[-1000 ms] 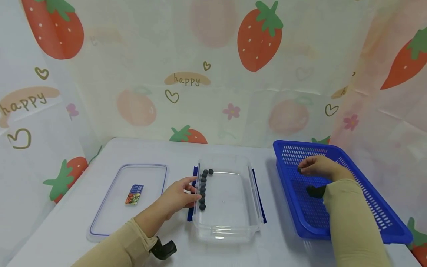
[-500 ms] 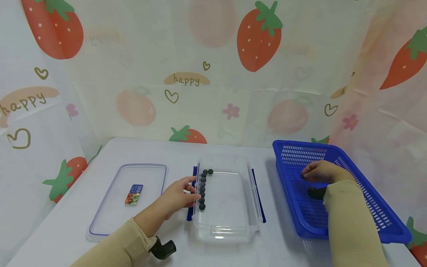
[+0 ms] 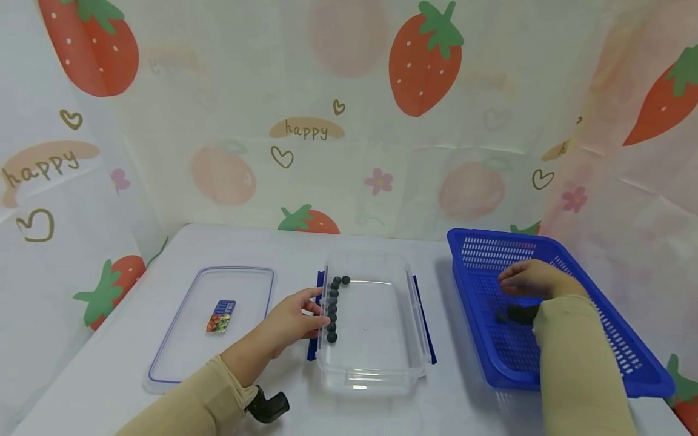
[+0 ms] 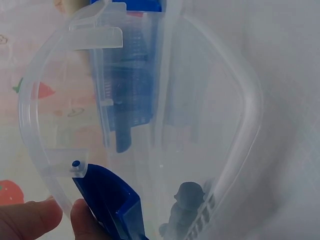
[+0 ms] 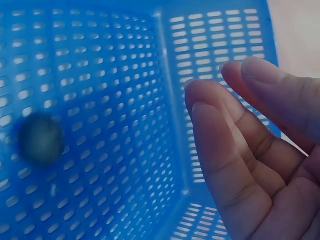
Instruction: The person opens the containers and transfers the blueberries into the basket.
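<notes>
A clear plastic food box (image 3: 376,363) with blue side latches stands mid-table. My left hand (image 3: 291,321) grips its left wall, and the left wrist view shows the rim between thumb (image 4: 30,218) and a finger beside the blue latch (image 4: 112,202). Along that wall inside runs a row of dark round blueberries (image 3: 332,309), with one (image 3: 346,280) at the far end just right of the row. My right hand (image 3: 537,280) hovers inside the blue basket (image 3: 512,363), its fingers (image 5: 215,135) bent and apart from the thumb, holding nothing. A blurred blueberry (image 5: 41,140) shows against the basket's mesh.
A clear lid (image 3: 180,357) with a blue seal and a label (image 3: 220,317) lies flat to the left of the box. Black wrist cameras sit under both sleeves. Behind the table hangs a strawberry-print cloth (image 3: 349,181).
My right hand has shifted slightly right and let go of the blueberry it pinched; a dark ball now shows below it in the basket. The left hand stays on the box.
</notes>
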`<state>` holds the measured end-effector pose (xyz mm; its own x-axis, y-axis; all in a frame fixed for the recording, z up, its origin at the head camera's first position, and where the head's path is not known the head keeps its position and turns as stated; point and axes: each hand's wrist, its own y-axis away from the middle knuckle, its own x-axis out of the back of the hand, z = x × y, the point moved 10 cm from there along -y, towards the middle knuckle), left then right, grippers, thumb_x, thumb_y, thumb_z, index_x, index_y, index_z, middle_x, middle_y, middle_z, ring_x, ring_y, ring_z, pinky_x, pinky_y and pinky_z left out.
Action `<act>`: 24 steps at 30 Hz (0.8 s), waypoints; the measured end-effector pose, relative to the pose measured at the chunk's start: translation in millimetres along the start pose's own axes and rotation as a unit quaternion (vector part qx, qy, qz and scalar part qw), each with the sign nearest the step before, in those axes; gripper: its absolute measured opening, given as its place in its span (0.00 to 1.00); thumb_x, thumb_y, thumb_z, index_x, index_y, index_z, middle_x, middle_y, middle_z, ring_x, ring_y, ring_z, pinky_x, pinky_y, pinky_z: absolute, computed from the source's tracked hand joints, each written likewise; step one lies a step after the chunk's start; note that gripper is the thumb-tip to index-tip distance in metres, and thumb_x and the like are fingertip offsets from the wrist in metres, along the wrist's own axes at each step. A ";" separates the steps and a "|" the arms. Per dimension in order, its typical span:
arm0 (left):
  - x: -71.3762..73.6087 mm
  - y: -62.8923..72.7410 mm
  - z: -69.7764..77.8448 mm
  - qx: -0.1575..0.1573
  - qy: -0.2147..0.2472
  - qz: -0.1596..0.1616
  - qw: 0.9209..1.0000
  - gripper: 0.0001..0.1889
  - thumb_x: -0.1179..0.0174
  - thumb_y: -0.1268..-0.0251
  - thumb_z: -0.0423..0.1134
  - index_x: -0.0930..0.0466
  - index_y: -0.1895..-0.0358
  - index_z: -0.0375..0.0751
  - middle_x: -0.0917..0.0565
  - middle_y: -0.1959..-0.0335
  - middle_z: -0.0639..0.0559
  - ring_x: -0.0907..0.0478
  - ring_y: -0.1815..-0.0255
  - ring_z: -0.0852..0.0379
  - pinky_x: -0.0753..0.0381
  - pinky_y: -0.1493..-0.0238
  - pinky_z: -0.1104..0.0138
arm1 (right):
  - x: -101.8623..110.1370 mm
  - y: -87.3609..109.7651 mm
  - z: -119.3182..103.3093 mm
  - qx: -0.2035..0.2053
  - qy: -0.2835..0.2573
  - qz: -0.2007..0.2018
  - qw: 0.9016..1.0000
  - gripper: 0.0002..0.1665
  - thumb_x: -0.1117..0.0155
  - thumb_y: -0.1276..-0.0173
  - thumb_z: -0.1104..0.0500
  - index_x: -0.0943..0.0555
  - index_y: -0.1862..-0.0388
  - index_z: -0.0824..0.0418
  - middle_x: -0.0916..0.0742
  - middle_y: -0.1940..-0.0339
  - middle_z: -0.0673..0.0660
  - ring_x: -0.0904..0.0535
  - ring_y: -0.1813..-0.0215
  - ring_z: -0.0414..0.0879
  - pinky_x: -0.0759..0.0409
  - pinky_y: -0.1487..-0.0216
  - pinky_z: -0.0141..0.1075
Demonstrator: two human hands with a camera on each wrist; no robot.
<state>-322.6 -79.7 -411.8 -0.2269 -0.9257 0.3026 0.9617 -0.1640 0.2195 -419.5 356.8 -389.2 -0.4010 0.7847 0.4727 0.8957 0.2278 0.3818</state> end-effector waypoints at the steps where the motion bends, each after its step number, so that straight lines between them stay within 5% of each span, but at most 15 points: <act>1: -0.2 -0.2 -0.4 0.000 0.000 0.000 1.000 0.35 0.36 0.45 0.37 0.40 0.33 0.45 0.27 0.60 0.46 0.23 0.65 0.55 0.19 0.60 0.64 | 0.9 0.5 -2.1 0.004 -0.003 0.002 1.000 0.16 0.45 0.34 0.65 0.27 0.51 0.75 0.18 0.58 0.60 0.21 0.54 0.50 0.24 0.47 0.43; 11: 0.5 -1.3 -1.8 0.000 -0.003 0.000 1.000 0.35 0.36 0.45 0.37 0.40 0.33 0.47 0.28 0.60 0.45 0.23 0.66 0.55 0.18 0.60 0.65 | 2.4 -0.7 -66.1 0.098 0.034 0.025 0.994 0.22 0.51 0.30 0.64 0.35 0.42 0.78 0.26 0.46 0.69 0.21 0.52 0.42 0.25 0.45 0.41; 17: 1.5 -1.4 -1.7 0.002 -0.006 0.003 1.000 0.34 0.37 0.44 0.36 0.40 0.33 0.47 0.28 0.61 0.45 0.23 0.66 0.55 0.18 0.60 0.64 | -19.9 -4.1 -118.7 0.135 0.047 0.022 0.990 0.24 0.46 0.32 0.61 0.33 0.44 0.76 0.25 0.47 0.68 0.22 0.52 0.45 0.24 0.47 0.38; 24: -1.2 -0.8 -2.3 0.002 -0.002 -0.001 1.000 0.35 0.36 0.45 0.37 0.40 0.33 0.47 0.28 0.60 0.45 0.23 0.65 0.55 0.18 0.60 0.64 | -56.6 -15.1 -154.2 0.168 0.034 0.017 0.985 0.19 0.40 0.37 0.62 0.27 0.50 0.72 0.20 0.54 0.65 0.20 0.55 0.47 0.23 0.47 0.41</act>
<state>-322.8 -79.2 -414.5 -0.2297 -0.9237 0.3066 0.9608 -0.1648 0.2231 -439.9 220.1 -299.2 -0.3720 0.7571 0.5371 0.9171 0.3891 0.0866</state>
